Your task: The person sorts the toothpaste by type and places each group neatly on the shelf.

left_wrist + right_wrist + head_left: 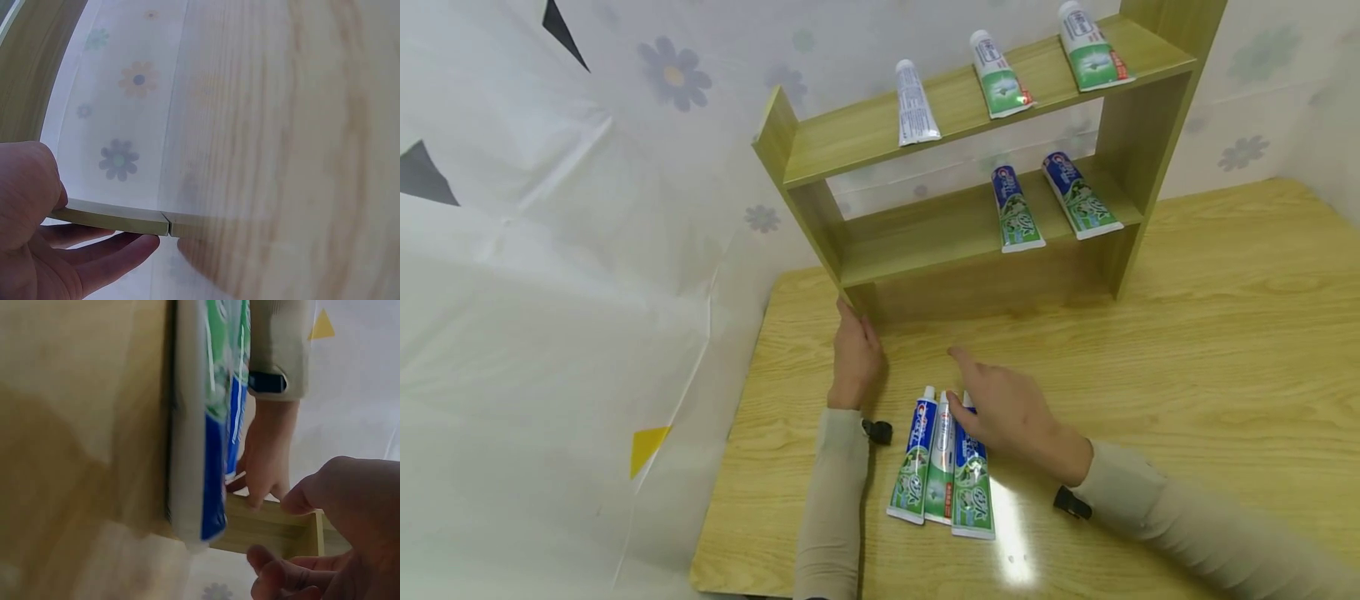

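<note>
My left hand (855, 358) grips the bottom left corner of a wooden shelf (816, 229); in the left wrist view its thumb lies above the board edge (119, 222) and the fingers below. My right hand (1011, 408) is held over the table beside three toothpaste tubes, thumb and fingers spread with nothing between them. A blue-green Crest tube (915, 462) lies at the left, a white-green tube (941, 475) in the middle, and another blue-green tube (973, 492) at the right, its cap end partly hidden by the right hand.
Three white tubes, one of them the middle white-green tube (1004, 82), lie along the upper shelf board. On the lower board are two blue-green tubes, the nearer to the middle being a Crest tube (1017, 208). The wood-grain table (1240, 350) meets a flower-patterned wall covering (677, 208).
</note>
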Motion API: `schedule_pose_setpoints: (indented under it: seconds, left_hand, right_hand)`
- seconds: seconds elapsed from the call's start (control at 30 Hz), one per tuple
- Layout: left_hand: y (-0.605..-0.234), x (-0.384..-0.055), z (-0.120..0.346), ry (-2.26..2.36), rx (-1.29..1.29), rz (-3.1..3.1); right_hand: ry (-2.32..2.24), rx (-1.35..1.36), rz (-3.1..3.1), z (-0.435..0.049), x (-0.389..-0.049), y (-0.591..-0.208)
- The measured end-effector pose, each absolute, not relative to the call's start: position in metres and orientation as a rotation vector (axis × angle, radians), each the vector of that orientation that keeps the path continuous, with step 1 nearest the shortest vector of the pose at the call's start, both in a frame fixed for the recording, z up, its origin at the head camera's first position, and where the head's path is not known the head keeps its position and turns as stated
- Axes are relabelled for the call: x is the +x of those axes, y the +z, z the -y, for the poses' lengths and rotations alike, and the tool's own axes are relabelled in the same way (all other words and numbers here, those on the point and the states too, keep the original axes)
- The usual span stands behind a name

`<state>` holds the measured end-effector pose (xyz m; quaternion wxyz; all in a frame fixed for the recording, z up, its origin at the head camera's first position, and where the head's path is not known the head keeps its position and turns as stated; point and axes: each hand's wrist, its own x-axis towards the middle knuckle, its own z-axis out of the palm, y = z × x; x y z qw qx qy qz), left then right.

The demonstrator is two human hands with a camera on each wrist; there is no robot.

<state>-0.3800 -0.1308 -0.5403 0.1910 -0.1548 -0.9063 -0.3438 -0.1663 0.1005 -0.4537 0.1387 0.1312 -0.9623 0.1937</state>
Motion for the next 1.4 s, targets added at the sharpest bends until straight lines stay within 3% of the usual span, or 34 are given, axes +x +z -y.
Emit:
schedule_pose_setpoints:
  seconds: [0.13, 0.37, 0.77, 1.0, 1.2, 1.4]
  left_hand:
    - [-0.550, -0.387, 0.133, -0.920, -0.441, 2.555]
    - [-0.523, -0.364, 0.127, -1.001, -0.446, 2.544]
    - [-0.518, -0.358, 0.128, -1.066, -0.478, 2.547]
    - [-0.496, -0.341, 0.121, -1.066, -0.475, 2.547]
    - [-0.527, -0.368, 0.128, -1.013, -0.441, 2.550]
    - [-0.521, -0.364, 0.127, -0.980, -0.445, 2.558]
  right_hand:
    - [0.618, 0.351, 2.914, -0.097, -0.157, -0.465]
    - [0.661, 0.311, 2.931, -0.097, -0.146, -0.475]
    - [0.673, 0.287, 3.018, -0.094, -0.141, -0.478]
    - [0.663, 0.282, 3.050, -0.093, -0.140, -0.476]
    - [0.680, 0.271, 3.063, -0.092, -0.141, -0.476]
    - [0.684, 0.272, 3.056, -0.092, -0.141, -0.477]
